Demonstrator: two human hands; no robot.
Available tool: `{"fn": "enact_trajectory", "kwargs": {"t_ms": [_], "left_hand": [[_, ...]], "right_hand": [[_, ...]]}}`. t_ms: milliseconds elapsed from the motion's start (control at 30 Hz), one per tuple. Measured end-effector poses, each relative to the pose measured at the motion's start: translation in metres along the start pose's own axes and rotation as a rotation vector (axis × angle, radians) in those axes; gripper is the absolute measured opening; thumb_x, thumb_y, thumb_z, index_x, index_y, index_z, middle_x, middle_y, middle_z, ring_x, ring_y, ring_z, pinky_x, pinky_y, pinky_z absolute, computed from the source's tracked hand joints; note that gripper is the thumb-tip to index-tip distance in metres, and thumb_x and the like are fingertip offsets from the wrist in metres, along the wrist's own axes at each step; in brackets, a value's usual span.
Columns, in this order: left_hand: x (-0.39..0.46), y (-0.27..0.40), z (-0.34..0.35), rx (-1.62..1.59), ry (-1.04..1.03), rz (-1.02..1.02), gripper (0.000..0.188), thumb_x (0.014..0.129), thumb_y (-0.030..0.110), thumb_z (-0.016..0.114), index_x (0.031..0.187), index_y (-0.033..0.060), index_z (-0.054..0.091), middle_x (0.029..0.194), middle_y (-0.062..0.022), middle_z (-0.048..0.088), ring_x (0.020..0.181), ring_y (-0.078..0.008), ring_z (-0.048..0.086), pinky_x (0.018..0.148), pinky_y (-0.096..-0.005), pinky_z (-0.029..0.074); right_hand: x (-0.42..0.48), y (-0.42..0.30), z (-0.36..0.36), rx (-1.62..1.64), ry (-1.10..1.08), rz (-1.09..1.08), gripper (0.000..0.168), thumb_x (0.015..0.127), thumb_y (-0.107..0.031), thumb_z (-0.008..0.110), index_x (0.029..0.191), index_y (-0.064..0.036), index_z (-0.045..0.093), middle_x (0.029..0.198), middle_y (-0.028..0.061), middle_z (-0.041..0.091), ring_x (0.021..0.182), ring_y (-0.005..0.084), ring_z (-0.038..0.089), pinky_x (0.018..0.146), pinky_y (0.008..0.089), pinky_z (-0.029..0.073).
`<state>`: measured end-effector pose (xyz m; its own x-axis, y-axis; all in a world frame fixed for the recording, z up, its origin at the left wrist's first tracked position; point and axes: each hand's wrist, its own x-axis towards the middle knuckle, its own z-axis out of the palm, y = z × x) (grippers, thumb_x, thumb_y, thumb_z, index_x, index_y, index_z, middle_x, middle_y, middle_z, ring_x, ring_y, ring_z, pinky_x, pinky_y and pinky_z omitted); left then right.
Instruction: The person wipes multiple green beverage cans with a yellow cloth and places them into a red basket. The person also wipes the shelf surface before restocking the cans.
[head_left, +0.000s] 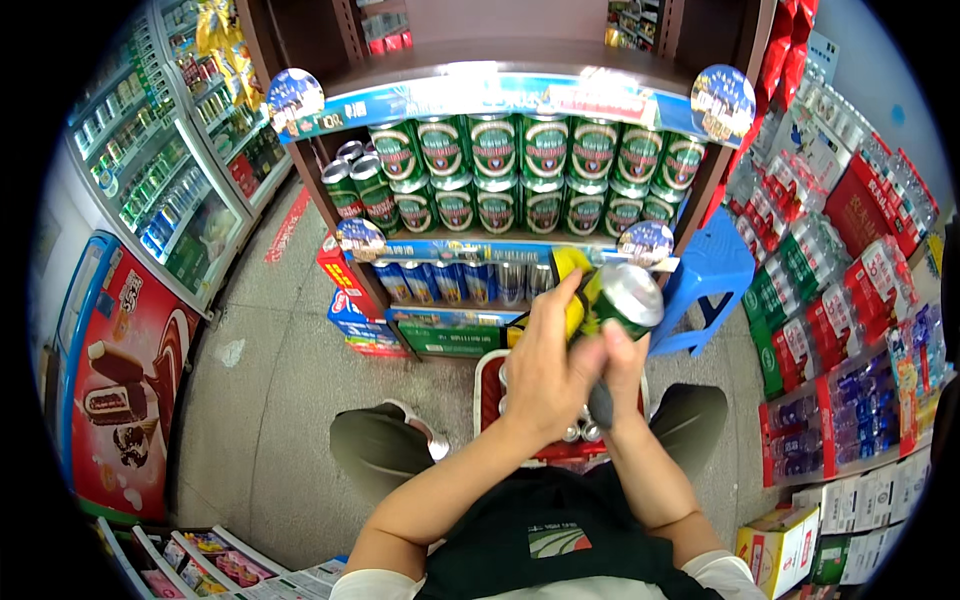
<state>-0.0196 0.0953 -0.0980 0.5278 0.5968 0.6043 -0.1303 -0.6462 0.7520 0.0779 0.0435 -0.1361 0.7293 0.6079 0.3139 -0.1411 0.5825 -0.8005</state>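
Observation:
In front of my chest, my right hand (624, 375) grips a green aluminium drink can (630, 300), its silver end tilted up towards me. My left hand (551, 367) is closed around a yellow-and-black item (574, 292) pressed close beside the can; its exact kind is blurred and partly covered by the fingers. Something dark grey, like a handle (600, 405), shows below the two hands. Under them stands a red basket with a pale rim (480, 390), between my knees, and silver can ends (581, 432) show inside it.
Ahead, a brown shelf unit holds two stacked rows of green cans (495, 150) above blue cans (442, 281). A blue plastic stool (705, 270) stands at its right. Shrink-wrapped bottles (825, 300) line the right side. Left are an ice-cream freezer (127, 382) and glass-door fridges (165, 187).

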Motion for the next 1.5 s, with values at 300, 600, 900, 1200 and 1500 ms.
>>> {"fn": "enact_trajectory", "kwargs": {"t_ms": [300,600,900,1200,1500], "left_hand": [[-0.020,-0.050,-0.001,-0.846,-0.139,-1.250,0.044,0.103,0.038,0.048,0.139,0.0122,0.055,0.128,-0.0077,0.065,0.113,-0.0199,0.064,0.094,-0.0349,0.054],[-0.045,-0.111,-0.004,-0.009,-0.407,-0.701,0.048,0.105,0.034,0.041,0.098,-0.0037,0.070,0.093,-0.0240,0.071,0.088,-0.0359,0.070,0.082,-0.0426,0.051],[-0.067,-0.108,-0.021,0.071,-0.928,-0.597,0.084,0.077,0.036,0.073,0.150,0.0072,0.041,0.125,-0.0224,0.066,0.114,-0.0372,0.065,0.097,-0.0419,0.050],[-0.179,-0.174,0.039,0.371,-0.687,-0.819,0.078,0.077,0.028,0.075,0.142,0.0074,0.039,0.111,-0.0257,0.069,0.104,-0.0441,0.066,0.088,-0.0533,0.053],[-0.236,-0.212,0.087,0.370,-0.504,-0.954,0.089,0.082,0.028,0.070,0.155,0.0037,0.024,0.114,-0.0295,0.067,0.106,-0.0442,0.065,0.089,-0.0526,0.052]], "right_hand": [[-0.007,-0.005,-0.008,-0.379,-0.284,-0.341,0.080,0.060,-0.038,0.084,0.121,0.004,0.052,0.110,0.0142,0.061,0.094,0.0259,0.058,0.088,0.0371,0.048],[-0.010,0.006,-0.034,-0.654,-0.309,-0.450,0.071,0.054,-0.036,0.082,0.111,0.000,0.059,0.095,0.0137,0.067,0.084,0.0321,0.061,0.079,0.0404,0.051],[-0.061,0.043,-0.099,-1.068,-0.368,-0.117,0.068,0.067,-0.033,0.090,0.120,-0.002,0.060,0.109,0.0165,0.067,0.102,0.0356,0.067,0.087,0.0423,0.054],[-0.116,0.139,-0.146,-1.032,-0.270,0.276,0.070,0.063,-0.009,0.083,0.129,-0.003,0.060,0.120,0.0149,0.062,0.110,0.0330,0.063,0.096,0.0403,0.051],[-0.131,0.226,-0.179,-0.941,-0.118,0.335,0.070,0.067,-0.002,0.079,0.131,-0.004,0.051,0.123,0.0179,0.060,0.117,0.0374,0.059,0.100,0.0406,0.048]]}}
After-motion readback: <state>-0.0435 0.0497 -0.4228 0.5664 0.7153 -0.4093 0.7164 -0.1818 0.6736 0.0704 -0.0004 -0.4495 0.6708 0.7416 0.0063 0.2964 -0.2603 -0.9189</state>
